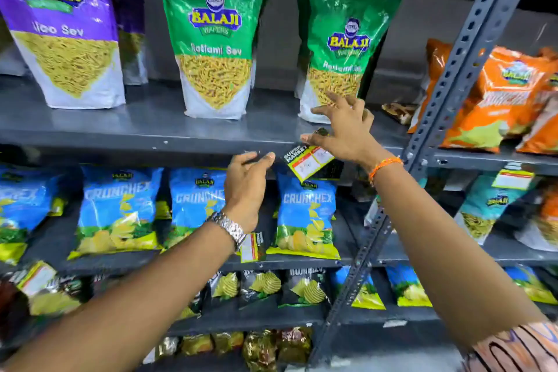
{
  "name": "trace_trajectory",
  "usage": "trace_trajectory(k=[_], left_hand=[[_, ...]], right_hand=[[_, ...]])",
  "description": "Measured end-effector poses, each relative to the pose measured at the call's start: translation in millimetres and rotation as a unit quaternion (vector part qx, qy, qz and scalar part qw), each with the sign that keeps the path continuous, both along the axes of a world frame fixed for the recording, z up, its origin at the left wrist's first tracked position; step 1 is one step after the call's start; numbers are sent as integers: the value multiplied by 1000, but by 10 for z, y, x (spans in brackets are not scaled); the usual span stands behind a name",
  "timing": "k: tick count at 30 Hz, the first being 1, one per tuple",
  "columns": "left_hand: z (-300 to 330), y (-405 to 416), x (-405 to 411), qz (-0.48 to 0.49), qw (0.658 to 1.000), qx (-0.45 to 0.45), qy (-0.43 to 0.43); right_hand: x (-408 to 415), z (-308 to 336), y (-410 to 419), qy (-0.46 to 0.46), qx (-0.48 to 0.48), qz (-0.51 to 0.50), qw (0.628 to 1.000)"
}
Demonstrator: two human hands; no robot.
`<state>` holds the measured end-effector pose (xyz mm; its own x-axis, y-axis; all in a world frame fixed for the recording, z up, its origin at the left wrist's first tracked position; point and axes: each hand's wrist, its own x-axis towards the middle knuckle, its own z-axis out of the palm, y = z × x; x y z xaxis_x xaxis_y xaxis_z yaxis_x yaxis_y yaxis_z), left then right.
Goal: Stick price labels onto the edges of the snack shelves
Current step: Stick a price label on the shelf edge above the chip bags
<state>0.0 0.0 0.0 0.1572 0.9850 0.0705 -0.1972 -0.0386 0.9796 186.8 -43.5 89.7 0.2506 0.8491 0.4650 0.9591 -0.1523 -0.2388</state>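
Note:
A tilted price label (pixel 308 161), black with a yellow and red panel, hangs at the front edge of the grey upper shelf (pixel 136 142). My right hand (pixel 342 133) lies over the label's upper right corner with fingers spread and the thumb pointing left along the edge. My left hand (pixel 246 187) hovers just left of the label, fingers loosely curled, its tips touching the underside of the shelf edge. I cannot tell if anything small is between those fingers. A second label (pixel 252 246) sits on the edge of the shelf below, beside my left wrist.
Green sev bags (pixel 211 39) and a purple bag (pixel 60 24) stand on the upper shelf. Blue Crunchex chip bags (pixel 306 214) fill the shelf below. A perforated grey upright (pixel 453 69) separates a right rack with orange bags (pixel 498 100) and another label (pixel 511 178).

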Motion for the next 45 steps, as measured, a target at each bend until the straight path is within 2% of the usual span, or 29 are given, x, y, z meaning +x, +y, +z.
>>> trace_trajectory(k=[4, 6, 9, 14, 24, 27, 30, 34, 36, 39, 45], left_hand=[[-23, 72, 160, -76, 990, -122, -13], [-44, 68, 266, -100, 983, -152, -15], [-51, 68, 431, -92, 985, -144, -38], [-104, 80, 540, -35, 991, -130, -26], [-49, 30, 529, 81, 991, -63, 89], [23, -53, 482, 123, 983, -10, 133], [31, -86, 390, 166, 961, 89, 205], [107, -58, 265, 219, 887, 231, 334], [185, -30, 232, 222, 862, 253, 380], [240, 35, 206, 235, 833, 265, 425], [269, 110, 225, 243, 809, 270, 462]], right_hand=[[111, 5, 18, -14, -40, -9, 999], [149, -2, 33, -14, -40, 2, 999], [183, -10, 52, -23, -19, 11, 999], [203, -56, 40, -23, 16, 31, 999], [133, -249, -46, -26, 107, -7, 994], [84, -332, -87, 2, 129, -31, 991], [52, -392, -134, 37, 145, -58, 987], [40, -495, -227, 177, 170, -76, 966], [-14, -546, -247, 235, 174, -85, 952], [-99, -625, -216, 271, 181, -109, 939], [-163, -684, -133, 249, 214, -136, 935]])
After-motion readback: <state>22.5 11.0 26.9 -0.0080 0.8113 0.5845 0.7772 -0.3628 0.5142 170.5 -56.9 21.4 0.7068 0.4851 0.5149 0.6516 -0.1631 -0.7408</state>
